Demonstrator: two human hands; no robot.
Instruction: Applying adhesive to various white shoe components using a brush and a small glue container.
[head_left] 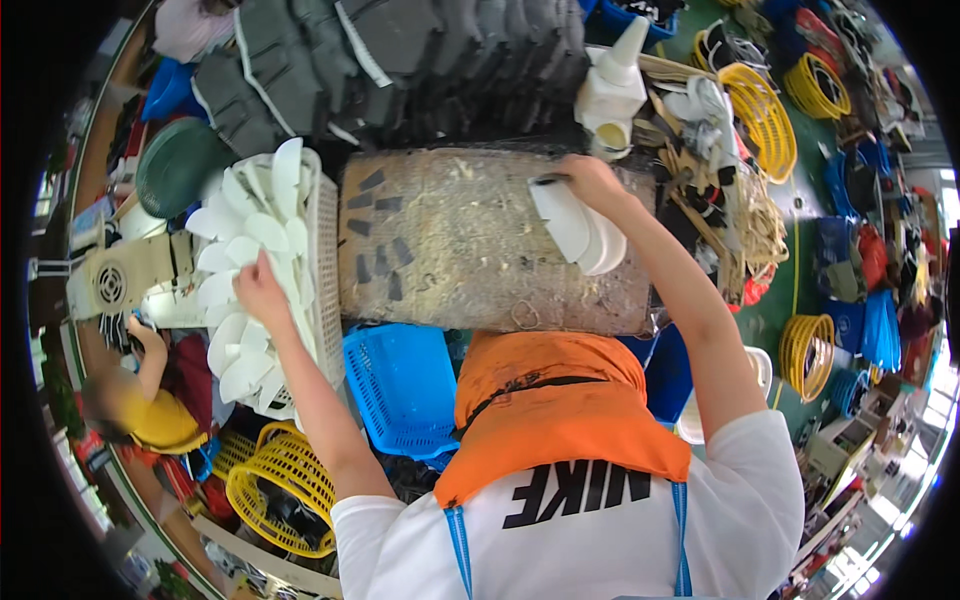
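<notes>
Worn brown surface (450,240): your right hand (592,186) clamps white round-ended sheets (565,225) over it; left hand (262,292) at white curved flaps (265,232) left of it, grip unclear. Likely picking; next, separate one.

White pieces (268,234) in two groups
Thin with rounded ends, many crowd the white basket (326,270) at mixed angles; other white pieces (572,228) lie slanted on the worn board (450,240), overlapping (a dark patch (548,180) shows at their upper end)
</notes>
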